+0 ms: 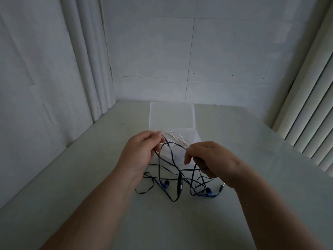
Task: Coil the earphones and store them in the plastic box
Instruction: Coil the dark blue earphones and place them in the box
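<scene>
A pair of dark blue earphones (177,175) hangs in tangled loops between my hands, its two blue earbuds, inline remote and plug lying on the table. My left hand (141,152) pinches the cord between thumb and fingers near the box. My right hand (209,159) grips another stretch of the same cord in curled fingers. Behind them stands the translucent plastic box (195,139) with its lid (172,114) raised open; a pale white cable (177,137) lies inside it.
The white table (162,222) runs to a white papered wall at the back. Curtain folds (90,69) hang at the left, and slatted blinds (310,114) line the right edge.
</scene>
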Demonstrator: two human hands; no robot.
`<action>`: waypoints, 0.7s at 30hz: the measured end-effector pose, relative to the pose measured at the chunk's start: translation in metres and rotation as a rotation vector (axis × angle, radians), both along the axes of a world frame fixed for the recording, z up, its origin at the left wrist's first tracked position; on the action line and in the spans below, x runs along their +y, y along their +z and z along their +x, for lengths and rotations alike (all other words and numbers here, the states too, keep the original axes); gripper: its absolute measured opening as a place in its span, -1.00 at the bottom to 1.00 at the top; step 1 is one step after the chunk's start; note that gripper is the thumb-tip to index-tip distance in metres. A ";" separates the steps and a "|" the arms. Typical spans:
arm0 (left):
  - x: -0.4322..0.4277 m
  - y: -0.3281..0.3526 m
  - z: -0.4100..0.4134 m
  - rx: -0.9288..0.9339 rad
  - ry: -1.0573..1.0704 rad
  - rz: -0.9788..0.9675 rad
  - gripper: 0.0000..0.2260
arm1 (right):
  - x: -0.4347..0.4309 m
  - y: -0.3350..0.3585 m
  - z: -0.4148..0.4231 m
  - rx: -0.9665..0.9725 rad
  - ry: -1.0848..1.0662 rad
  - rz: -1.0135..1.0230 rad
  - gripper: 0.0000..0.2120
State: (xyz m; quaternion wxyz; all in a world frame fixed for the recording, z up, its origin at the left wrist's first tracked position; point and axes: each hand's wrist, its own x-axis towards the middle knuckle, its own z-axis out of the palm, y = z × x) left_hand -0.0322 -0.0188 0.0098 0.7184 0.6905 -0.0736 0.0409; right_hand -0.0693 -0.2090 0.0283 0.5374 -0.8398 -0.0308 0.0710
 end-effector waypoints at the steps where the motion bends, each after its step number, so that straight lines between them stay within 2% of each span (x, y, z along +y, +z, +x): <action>1: 0.000 0.000 0.001 -0.003 -0.005 -0.012 -0.75 | 0.001 0.001 0.000 -0.002 0.000 0.005 -0.69; 7: -0.003 -0.003 0.000 -0.047 -0.115 -0.009 -0.81 | 0.006 0.001 0.000 -0.038 -0.056 0.057 -0.51; 14: -0.006 -0.004 -0.002 -0.005 -0.115 0.000 -0.83 | 0.004 0.001 -0.001 -0.129 -0.033 0.112 -0.71; 21: -0.003 -0.008 0.001 -0.004 -0.019 0.162 -0.88 | -0.003 0.003 0.002 -0.206 -0.041 0.623 -0.76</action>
